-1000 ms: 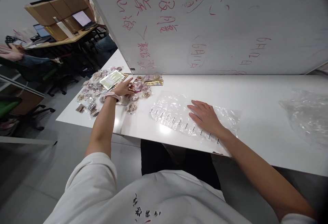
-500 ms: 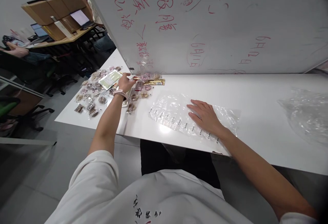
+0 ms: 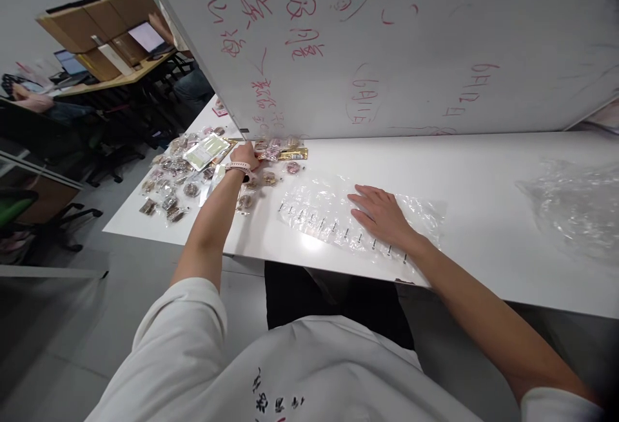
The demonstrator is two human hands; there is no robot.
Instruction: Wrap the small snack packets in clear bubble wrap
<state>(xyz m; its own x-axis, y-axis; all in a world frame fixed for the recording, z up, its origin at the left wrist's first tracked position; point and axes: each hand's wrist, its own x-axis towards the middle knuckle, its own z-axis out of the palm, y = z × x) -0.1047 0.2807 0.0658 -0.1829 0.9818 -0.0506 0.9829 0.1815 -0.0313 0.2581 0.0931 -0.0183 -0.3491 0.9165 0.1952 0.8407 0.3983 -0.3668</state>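
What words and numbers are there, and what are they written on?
"6月11日", ringed in red on the whiteboard.
"6月12日", probably, in red there too.
Other red writing there: too messy.
Clear plastic, shirt, packets, laptop screens: too small or blurred.

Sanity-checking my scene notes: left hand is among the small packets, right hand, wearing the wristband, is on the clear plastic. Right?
Not quite: the wristband is on the left wrist, as the head view shows. Left hand among the small packets and right hand on the clear plastic are correct.
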